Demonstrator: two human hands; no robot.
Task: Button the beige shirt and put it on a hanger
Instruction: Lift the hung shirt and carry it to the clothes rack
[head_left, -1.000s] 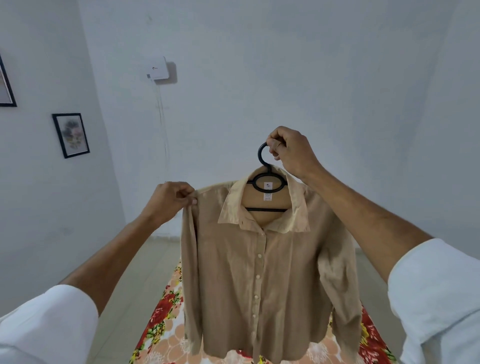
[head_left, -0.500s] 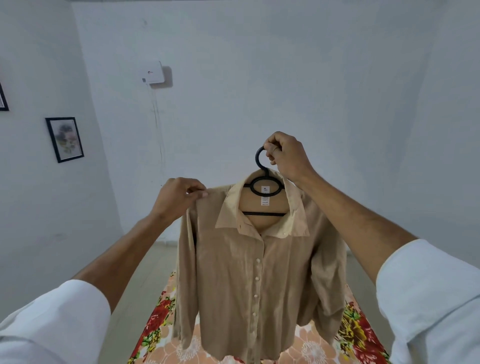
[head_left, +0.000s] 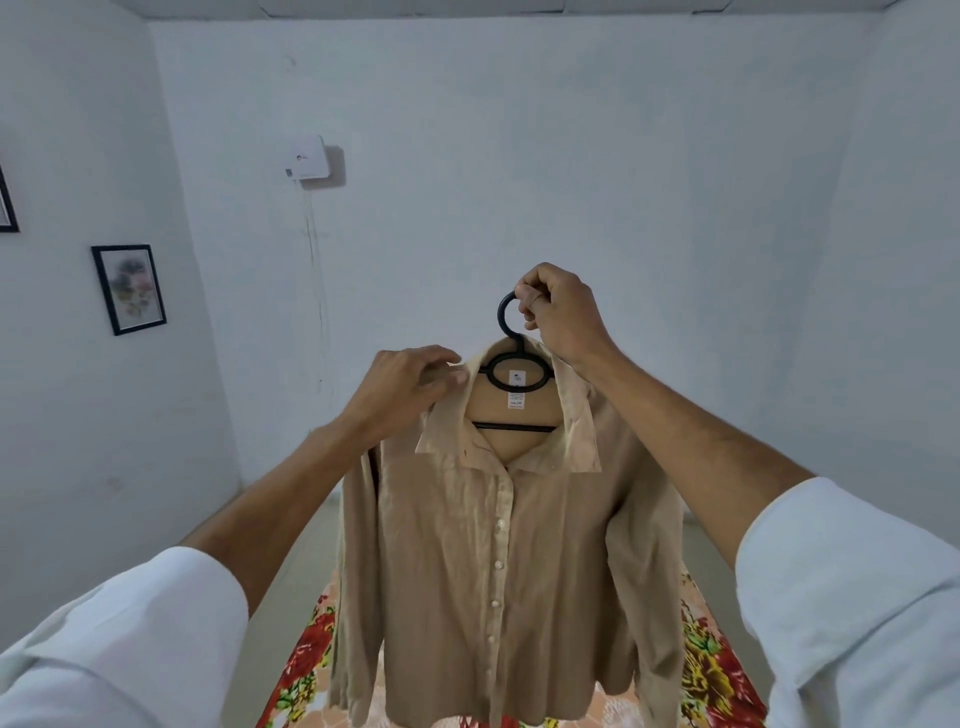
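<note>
The beige shirt (head_left: 467, 561) hangs buttoned down its front on a black plastic hanger (head_left: 511, 364), held up in the air before me. My right hand (head_left: 561, 317) grips the hanger's hook from the right. My left hand (head_left: 402, 387) is at the shirt's left collar and shoulder, its fingertips pinching the fabric beside the collar edge. The hanger's arms are hidden inside the shirt; only the hook, the ring and the crossbar show. Both sleeves hang down at the sides.
A bed with a red and yellow floral sheet (head_left: 306, 660) lies below the shirt. White walls stand all round, with a framed picture (head_left: 129, 289) on the left wall and a white box (head_left: 307, 157) with a cable on the far wall.
My left hand has moved right along the shoulder, from the sleeve seam to the collar. The shirt and hanger have risen a little in my right hand's grip.
</note>
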